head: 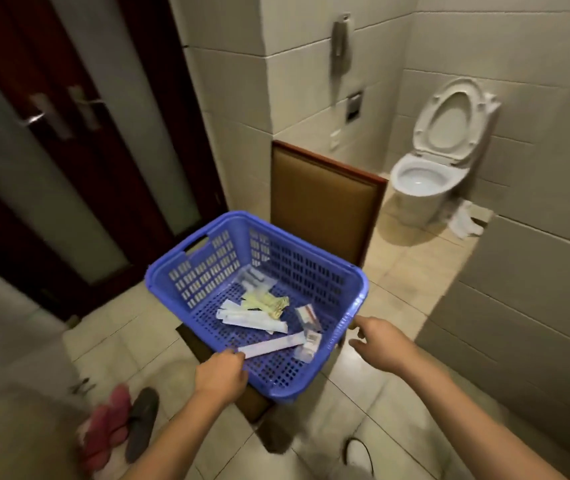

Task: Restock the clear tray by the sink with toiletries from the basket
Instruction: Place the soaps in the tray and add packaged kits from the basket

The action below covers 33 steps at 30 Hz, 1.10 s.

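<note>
- In a beige-tiled bathroom, a blue perforated plastic basket [314,268] sits on the seat of a wooden chair with a tan padded back [325,206].
- The person's left hand [221,374] pinches one end of a long white paper packet [273,345] at the basket's near rim.
- The right hand [380,344] reaches just beside the right rim, fingers loosely extended, holding nothing.
- Yellow sachets [269,304] and flat white packets [252,318] lie on the basket floor.
- A white toilet with raised lid [422,181] stands beyond the chair; a pink slipper [107,424] and a dark grey slipper [141,420] lie on the glossy floor tiles [408,265].
</note>
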{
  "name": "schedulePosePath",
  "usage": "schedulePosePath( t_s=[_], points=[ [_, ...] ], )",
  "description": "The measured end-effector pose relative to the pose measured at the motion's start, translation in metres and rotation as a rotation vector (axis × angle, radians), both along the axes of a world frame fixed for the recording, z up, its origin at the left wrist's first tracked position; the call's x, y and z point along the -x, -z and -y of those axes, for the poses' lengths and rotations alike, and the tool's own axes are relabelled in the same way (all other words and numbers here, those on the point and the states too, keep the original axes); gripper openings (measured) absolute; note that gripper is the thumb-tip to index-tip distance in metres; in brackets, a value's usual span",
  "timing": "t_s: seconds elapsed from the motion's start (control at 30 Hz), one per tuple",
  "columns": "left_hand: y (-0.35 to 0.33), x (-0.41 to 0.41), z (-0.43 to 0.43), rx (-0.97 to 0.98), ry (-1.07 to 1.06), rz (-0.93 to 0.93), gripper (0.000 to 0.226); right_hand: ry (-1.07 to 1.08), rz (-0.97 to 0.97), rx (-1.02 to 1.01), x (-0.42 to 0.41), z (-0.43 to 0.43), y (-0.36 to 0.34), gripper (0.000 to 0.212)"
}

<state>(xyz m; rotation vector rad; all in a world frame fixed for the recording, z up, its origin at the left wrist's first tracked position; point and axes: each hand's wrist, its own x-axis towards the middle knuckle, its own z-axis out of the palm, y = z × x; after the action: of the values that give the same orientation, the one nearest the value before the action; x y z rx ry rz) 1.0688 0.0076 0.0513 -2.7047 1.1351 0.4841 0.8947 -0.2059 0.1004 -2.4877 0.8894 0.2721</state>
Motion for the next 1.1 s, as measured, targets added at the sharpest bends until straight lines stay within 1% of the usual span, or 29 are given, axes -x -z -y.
schedulePosePath(
  t_s=[0.17,0.27,0.33,0.43,0.7,0.83,1.0,1.1],
  points=[
    [-0.003,-0.027,0.028,-0.039,-0.144,-0.054,0.025,-0.291,-0.139,0.038,-0.059,0.037,0.012,0.028],
    [0.001,-0.043,0.057,-0.055,-0.173,-0.085,0.018,-0.402,-0.195,0.064,-0.087,0.061,0.018,0.032],
    [0.007,-0.049,0.078,-0.076,-0.193,-0.125,0.021,-0.461,-0.225,0.059,-0.104,0.079,0.026,0.031],
    [0.021,-0.059,0.101,-0.12,-0.233,-0.184,0.033,-0.526,-0.263,0.043,-0.128,0.101,0.037,0.029],
    [0.068,-0.094,0.124,-0.167,-0.357,-0.339,0.037,-0.591,-0.384,-0.046,-0.196,0.134,0.096,0.03],
    [0.098,-0.129,0.129,-0.183,-0.4,-0.434,0.035,-0.598,-0.505,-0.065,-0.238,0.137,0.125,0.018],
    [0.125,-0.172,0.131,-0.175,-0.428,-0.514,0.035,-0.515,-0.55,-0.072,-0.279,0.139,0.16,0.03],
    [0.145,-0.194,0.135,-0.177,-0.464,-0.574,0.037,-0.494,-0.632,-0.099,-0.303,0.139,0.185,0.027]
  ],
)
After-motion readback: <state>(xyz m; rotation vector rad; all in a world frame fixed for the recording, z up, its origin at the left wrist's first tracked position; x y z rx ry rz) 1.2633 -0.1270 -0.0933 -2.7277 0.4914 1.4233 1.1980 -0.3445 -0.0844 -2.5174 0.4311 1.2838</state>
